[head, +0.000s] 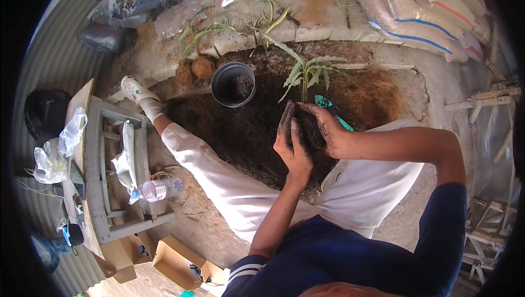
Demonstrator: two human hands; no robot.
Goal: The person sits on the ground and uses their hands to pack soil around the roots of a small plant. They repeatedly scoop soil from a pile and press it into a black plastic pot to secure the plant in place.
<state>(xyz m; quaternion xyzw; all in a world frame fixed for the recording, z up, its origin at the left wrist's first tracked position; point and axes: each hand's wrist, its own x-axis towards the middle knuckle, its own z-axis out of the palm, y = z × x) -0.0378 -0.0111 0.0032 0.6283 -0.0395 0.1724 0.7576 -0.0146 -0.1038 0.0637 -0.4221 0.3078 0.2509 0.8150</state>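
Note:
My left hand (293, 149) and my right hand (331, 131) are cupped around a ball of dark soil (310, 126), pressing it from both sides. Soil coats the fingers. From the top of that ball rises a leafy green plant (305, 73) with long, wavy-edged leaves; its roots are hidden. Just beyond my right hand lies a turquoise hand trowel (344, 124), its blade smeared with soil. A dark plastic pot (233, 85) with some soil inside stands to the left of the plant, on the bed of dark soil (205, 120).
Coconut husk fibre (375, 96) covers the bed's right end. Two brown coconut husks (203, 67) sit left of the pot. Uprooted plants (270, 14) lie on the concrete, before stacked sacks (410, 10). At left are a wooden bench (96, 133), a plastic bottle (160, 190) and a cardboard box (178, 260).

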